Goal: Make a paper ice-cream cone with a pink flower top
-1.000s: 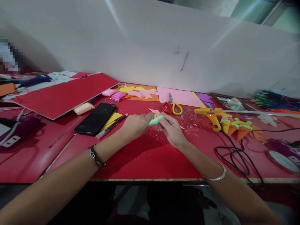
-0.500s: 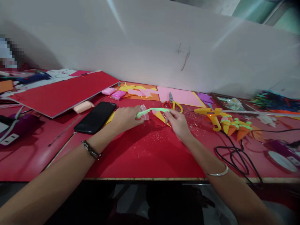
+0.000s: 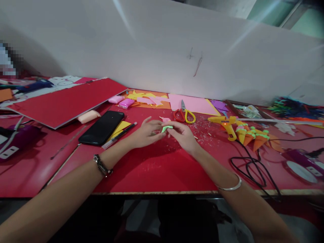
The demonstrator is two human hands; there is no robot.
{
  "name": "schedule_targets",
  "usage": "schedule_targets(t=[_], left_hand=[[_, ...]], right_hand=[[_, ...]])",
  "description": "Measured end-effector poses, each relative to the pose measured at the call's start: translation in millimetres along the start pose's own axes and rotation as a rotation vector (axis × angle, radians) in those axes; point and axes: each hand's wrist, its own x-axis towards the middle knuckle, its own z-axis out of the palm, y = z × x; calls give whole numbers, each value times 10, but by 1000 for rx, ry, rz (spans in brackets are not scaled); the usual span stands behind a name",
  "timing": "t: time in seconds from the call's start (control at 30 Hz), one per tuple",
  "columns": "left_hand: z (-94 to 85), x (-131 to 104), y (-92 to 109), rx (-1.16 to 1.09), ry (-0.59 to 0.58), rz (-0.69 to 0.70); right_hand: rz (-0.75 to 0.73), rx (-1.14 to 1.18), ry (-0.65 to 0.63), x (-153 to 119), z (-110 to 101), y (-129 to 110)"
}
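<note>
A short piece of light green modelling clay (image 3: 167, 128) sits between my two hands, above the red tabletop. My right hand (image 3: 184, 136) pinches its right end between thumb and fingers. At the other end, the thumb and fingertips of my left hand (image 3: 148, 133) close on the clay, while some of its other fingers stick out. Just behind the fingers shows a pink tip (image 3: 165, 119), its lower part covered by my hands. Scissors (image 3: 182, 113) with one red and one yellow handle lie beyond my right hand.
At left are a black phone (image 3: 101, 127), a pen (image 3: 120, 135) and a tilted red board (image 3: 68, 101). A yellow glue gun (image 3: 229, 126) with its light on and several small paper cones (image 3: 258, 143) stand at right, near a looped black cable (image 3: 249, 168). Pink sheets (image 3: 192, 104) lie behind.
The stretched green strip is now a short piece between my fingers. My hands have come together. The small clear bag at my left hand is out of sight, and a pen now shows beside the phone.
</note>
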Motion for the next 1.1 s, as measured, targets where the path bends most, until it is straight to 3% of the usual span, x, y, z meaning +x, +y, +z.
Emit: schedule_targets(t=[0.13, 0.27, 0.4, 0.53, 0.63, 0.7, 0.77, 0.9, 0.97, 1.1], left_hand=[[52, 21, 54, -260, -69, 6], [102, 16, 21, -182, -42, -41], [121, 19, 8, -114, -77, 19], [70, 7, 31, -2, -37, 90], [15, -6, 43, 110, -73, 149], [0, -11, 20, 207, -121, 132], [9, -13, -41, 306, -136, 48], [53, -15, -206, 393, -89, -123], [61, -17, -253, 399, -99, -121], [55, -20, -248, 399, -92, -99]], right_hand=[[38, 175, -34, 11, -13, 23], [56, 55, -103, -4, -1, -28], [79, -35, -127, -35, 40, -69], [79, -73, -20, 10, -30, 13], [82, -113, 177, 86, -181, 119], [77, -127, 313, 125, -274, 181], [66, -114, 358, 139, -318, 223], [86, -66, 224, 110, -261, 232], [116, -1, 166, 92, -219, 203], [166, 97, 182, 87, -206, 136]])
